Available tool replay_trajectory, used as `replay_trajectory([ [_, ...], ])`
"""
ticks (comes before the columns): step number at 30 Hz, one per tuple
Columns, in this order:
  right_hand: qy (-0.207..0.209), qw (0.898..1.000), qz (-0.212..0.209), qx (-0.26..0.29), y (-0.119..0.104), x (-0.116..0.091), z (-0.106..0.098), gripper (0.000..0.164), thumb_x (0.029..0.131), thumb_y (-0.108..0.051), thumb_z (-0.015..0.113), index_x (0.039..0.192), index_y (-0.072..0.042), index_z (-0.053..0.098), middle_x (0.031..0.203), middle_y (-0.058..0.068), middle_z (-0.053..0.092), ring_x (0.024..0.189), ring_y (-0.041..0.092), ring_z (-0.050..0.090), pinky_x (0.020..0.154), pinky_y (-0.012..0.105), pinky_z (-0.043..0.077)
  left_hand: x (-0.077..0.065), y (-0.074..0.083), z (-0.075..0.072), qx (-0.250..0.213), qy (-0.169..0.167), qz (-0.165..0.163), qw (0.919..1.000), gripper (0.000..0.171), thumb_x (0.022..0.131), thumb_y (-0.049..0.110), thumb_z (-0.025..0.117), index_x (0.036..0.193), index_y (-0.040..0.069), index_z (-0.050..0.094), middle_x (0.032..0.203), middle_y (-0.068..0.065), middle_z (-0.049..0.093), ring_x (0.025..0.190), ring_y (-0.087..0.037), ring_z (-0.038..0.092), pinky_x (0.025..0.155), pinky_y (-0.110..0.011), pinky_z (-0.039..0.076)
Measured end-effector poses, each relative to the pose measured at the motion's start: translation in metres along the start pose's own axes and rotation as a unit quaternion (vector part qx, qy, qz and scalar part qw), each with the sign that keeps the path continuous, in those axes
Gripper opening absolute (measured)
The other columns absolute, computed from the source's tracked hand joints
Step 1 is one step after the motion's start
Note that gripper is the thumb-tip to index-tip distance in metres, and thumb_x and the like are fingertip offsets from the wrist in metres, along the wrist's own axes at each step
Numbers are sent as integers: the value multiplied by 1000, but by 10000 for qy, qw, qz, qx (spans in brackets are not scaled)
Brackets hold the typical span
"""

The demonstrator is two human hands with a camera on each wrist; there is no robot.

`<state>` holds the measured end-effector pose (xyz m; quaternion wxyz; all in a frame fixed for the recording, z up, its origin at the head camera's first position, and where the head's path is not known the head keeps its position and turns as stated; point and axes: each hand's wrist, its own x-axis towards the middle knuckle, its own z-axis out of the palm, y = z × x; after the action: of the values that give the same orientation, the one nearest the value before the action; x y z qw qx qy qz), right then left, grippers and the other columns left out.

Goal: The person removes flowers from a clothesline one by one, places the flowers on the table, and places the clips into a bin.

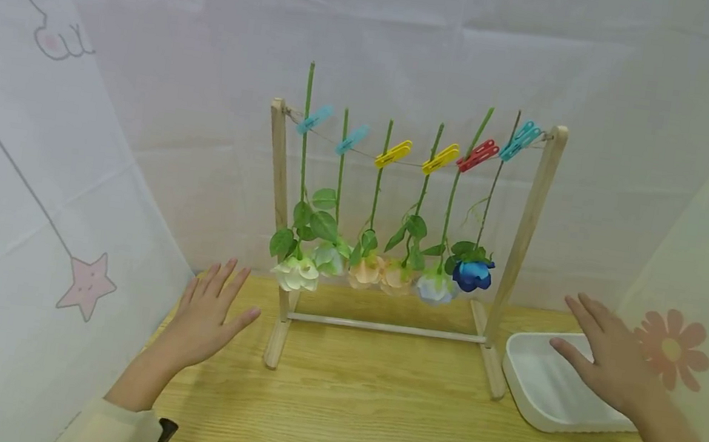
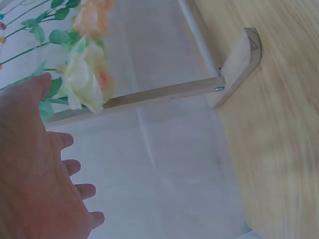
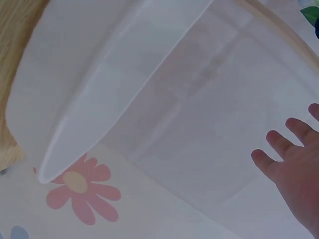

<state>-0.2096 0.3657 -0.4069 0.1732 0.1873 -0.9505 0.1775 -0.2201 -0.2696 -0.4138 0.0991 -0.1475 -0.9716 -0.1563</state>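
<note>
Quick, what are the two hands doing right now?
Left hand: open, holding nothing, near the wooden rack.
Right hand: open, holding nothing, over the white tray.

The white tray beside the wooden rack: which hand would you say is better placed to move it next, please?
Probably the right hand: it is empty and appears over the tray in the head view, whereas the left hand, also empty, is by the opposite end of the rack.
</note>
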Motion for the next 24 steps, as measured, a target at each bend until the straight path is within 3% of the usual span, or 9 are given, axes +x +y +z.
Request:
replay_trajectory([
  [3,-30,9999,106,87,-4,3,-6,78,99,-34,65,161,-10,26,159,30,28,139,58,29,107,76,23,1,5,-5,-84,75,68,9999,81,103,57,45,164,14,13,170,-15,3,154,-45,0,119,-68,-1],
  [8,-70,9994,252,-241,-10,10,-18,78,100,-39,63,162,-14,25,158,27,33,137,55,35,97,75,34,2,12,-10,-295,239,178,9991,80,104,54,48,164,14,14,170,-15,6,153,-45,5,119,-68,2],
  [13,-27,9992,260,298,-15,15,-26,76,101,-34,63,163,-16,23,157,28,34,139,56,31,104,76,27,3,20,-15,-506,480,274,9972,76,104,50,51,162,11,23,168,-18,15,152,-44,13,116,-71,12],
  [19,116,9965,63,822,-19,21,-34,71,101,-24,63,160,-9,27,156,31,34,140,57,28,112,74,19,4,31,-22,-790,583,318,9947,71,104,47,52,159,8,29,165,-20,21,149,-46,19,113,-72,20],
  [24,141,9954,104,941,-26,29,-46,69,101,-22,62,160,-6,29,154,31,37,135,56,36,105,73,28,6,39,-29,-998,573,349,9927,69,105,46,50,160,9,29,164,-19,24,149,-45,21,113,-71,22],
])
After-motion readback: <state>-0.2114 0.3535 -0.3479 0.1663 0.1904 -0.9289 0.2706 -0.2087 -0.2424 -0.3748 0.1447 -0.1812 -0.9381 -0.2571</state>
